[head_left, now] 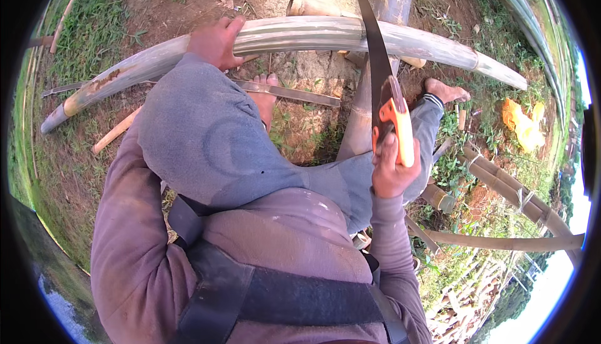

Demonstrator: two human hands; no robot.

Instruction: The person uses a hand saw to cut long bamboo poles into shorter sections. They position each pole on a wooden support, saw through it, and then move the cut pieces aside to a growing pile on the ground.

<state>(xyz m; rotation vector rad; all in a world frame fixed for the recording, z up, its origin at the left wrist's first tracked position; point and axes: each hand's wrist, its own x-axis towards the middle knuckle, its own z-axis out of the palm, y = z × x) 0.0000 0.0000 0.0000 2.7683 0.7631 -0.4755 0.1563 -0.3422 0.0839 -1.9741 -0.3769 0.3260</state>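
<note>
A long, pale bamboo pole [300,33] lies crosswise in front of me, looking bowed in this wide view. My left hand [216,41] is clasped over it, left of the middle, with the thumb on the near side. In my right hand [394,172] is a handsaw [377,53], held by its orange handle. The saw's dark blade points away from me and crosses the pole near a dark joint ring. Whether its teeth have entered the bamboo I cannot tell. My left knee and thigh are bent up close to the pole.
A thick bamboo pole [357,125] runs beneath the crosswise one. A flat strip [300,95] lies near my left foot. At right are a yellow-orange plastic bag [523,123], tied bamboo poles [507,184] and a heap of split pieces [466,303]. Grass and bare soil surround me.
</note>
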